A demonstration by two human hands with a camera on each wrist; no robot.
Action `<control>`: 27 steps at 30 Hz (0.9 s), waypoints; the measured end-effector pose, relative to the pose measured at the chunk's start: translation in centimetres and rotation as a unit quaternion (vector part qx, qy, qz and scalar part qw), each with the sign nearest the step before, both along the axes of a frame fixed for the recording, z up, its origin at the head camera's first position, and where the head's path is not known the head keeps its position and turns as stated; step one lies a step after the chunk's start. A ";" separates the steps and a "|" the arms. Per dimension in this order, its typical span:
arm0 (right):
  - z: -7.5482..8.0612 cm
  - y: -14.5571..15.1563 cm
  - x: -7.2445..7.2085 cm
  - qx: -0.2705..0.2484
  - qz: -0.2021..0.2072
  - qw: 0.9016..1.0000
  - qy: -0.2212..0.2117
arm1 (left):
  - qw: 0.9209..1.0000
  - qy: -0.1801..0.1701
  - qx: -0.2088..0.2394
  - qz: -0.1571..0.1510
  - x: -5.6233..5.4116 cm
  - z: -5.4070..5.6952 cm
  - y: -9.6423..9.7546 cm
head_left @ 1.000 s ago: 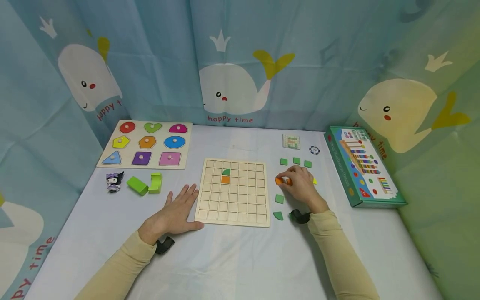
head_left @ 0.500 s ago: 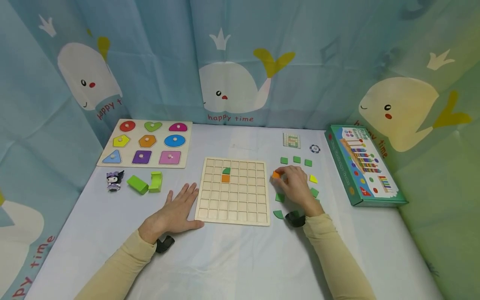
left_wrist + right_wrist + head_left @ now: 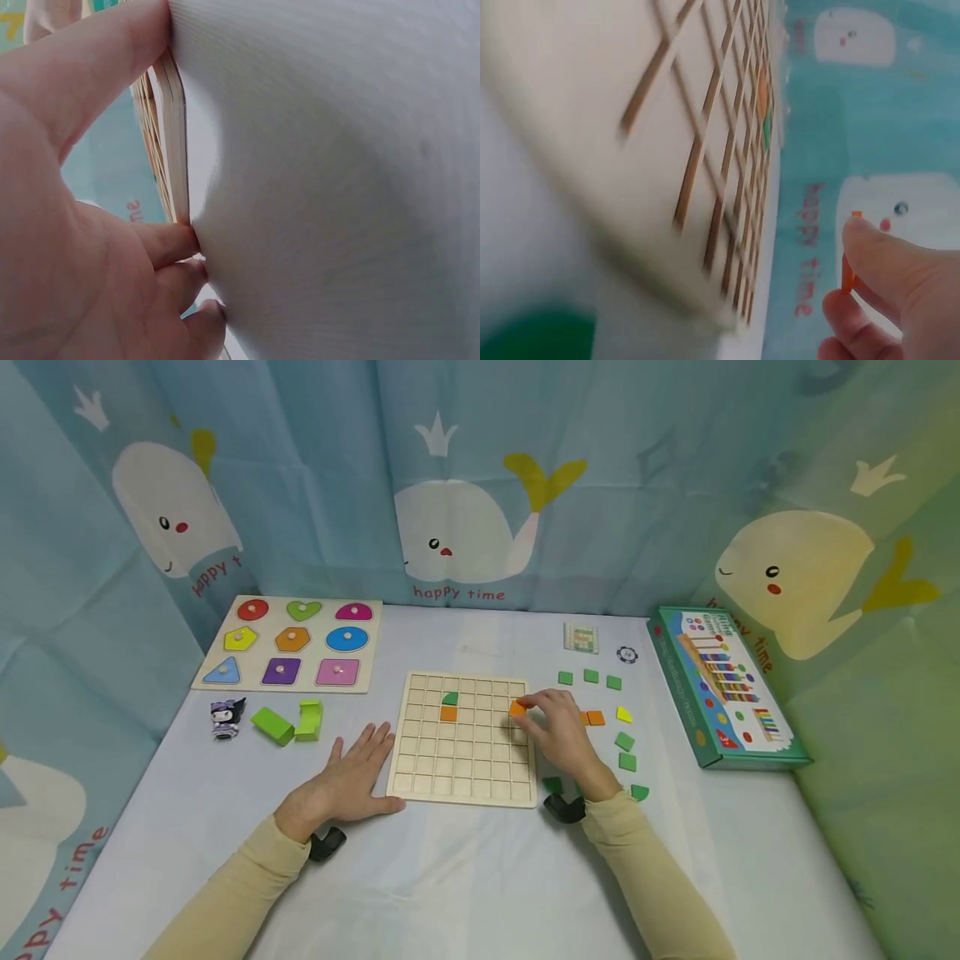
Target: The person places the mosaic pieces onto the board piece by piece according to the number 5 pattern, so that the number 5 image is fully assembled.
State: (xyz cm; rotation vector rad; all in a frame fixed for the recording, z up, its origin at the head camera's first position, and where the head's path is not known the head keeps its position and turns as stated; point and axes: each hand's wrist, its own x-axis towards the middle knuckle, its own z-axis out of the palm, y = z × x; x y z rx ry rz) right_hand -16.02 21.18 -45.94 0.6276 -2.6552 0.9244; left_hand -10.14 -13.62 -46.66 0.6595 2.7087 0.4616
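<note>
My right hand [image 3: 561,737] pinches an orange square tile [image 3: 517,708] between thumb and fingers, over the right edge of the wooden grid board [image 3: 457,768]. In the right wrist view the tile [image 3: 847,271] shows edge-on between the fingertips. My left hand [image 3: 348,785] lies with spread, straight fingers on the table, at the board's left edge. The left wrist view shows its thumb and fingers by the board's side [image 3: 174,142]. In the upper left part of the grid sit a green quarter-round tile [image 3: 450,698] and an orange square [image 3: 448,714] just below it.
Right of the board lie orange squares [image 3: 595,717], a yellow tile [image 3: 623,715] and several green tiles [image 3: 591,676]. Behind them are a pattern card [image 3: 581,638] and a chip [image 3: 627,655]. A green box [image 3: 731,693], shape puzzle [image 3: 255,672], figurine [image 3: 226,718] and green blocks [image 3: 273,726] stand farther out.
My right hand has picked an orange square from the tiles on the right and moved left with it to the board's right edge. The left hand has stayed in place.
</note>
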 end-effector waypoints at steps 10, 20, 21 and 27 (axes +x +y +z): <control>0.0 -3.5 0.8 0.019 0.033 0.999 0.000 | 1.000 0.000 -0.001 -0.002 0.0 0.0 0.0; 0.1 -7.0 0.5 0.088 0.048 0.995 -0.003 | 1.000 0.003 0.000 -0.006 0.0 -0.1 0.0; 0.1 -7.3 0.4 0.094 0.048 0.994 -0.001 | 1.000 0.003 0.000 -0.006 0.0 -0.1 -0.1; 0.2 -8.9 0.0 0.129 0.035 0.991 -0.003 | 1.000 0.004 0.000 -0.006 0.0 -0.2 -0.1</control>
